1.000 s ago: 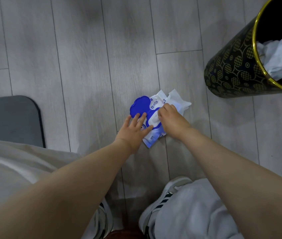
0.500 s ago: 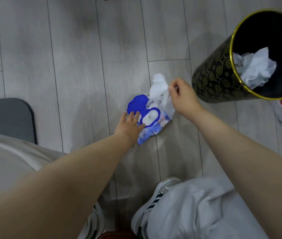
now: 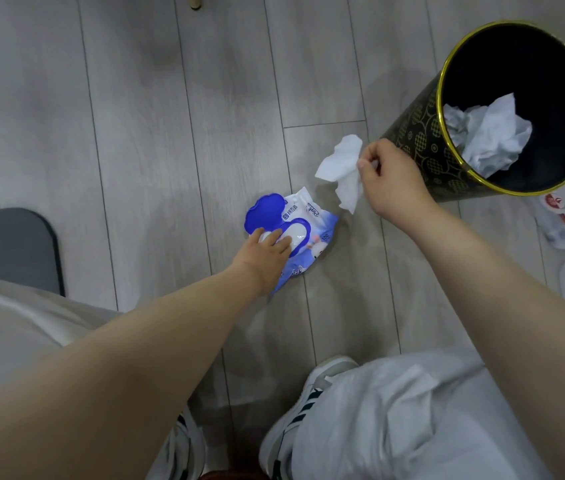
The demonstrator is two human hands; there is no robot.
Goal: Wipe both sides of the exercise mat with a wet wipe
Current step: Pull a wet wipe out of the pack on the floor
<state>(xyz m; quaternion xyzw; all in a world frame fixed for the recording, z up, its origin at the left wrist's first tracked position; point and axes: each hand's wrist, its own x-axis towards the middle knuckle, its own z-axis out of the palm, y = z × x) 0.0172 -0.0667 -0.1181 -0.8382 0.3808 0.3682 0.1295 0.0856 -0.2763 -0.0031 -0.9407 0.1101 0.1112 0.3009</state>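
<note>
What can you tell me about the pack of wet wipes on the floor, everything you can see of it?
The wet wipe pack is a soft, crinkly plastic pouch, white and pale blue with printed text and a small cartoon figure. It lies flat on the grey wood-look floor. Its dark blue, cloud-shaped flip lid stands open beside a blue-rimmed oval opening that shows white inside. The left hand presses on it with straight fingers over the opening. The wipe pinched in the right hand hangs clear of the pack.

exercise mat (image 3: 4,244) – cut off left | wipe pack (image 3: 308,230) print – illegible
</note>
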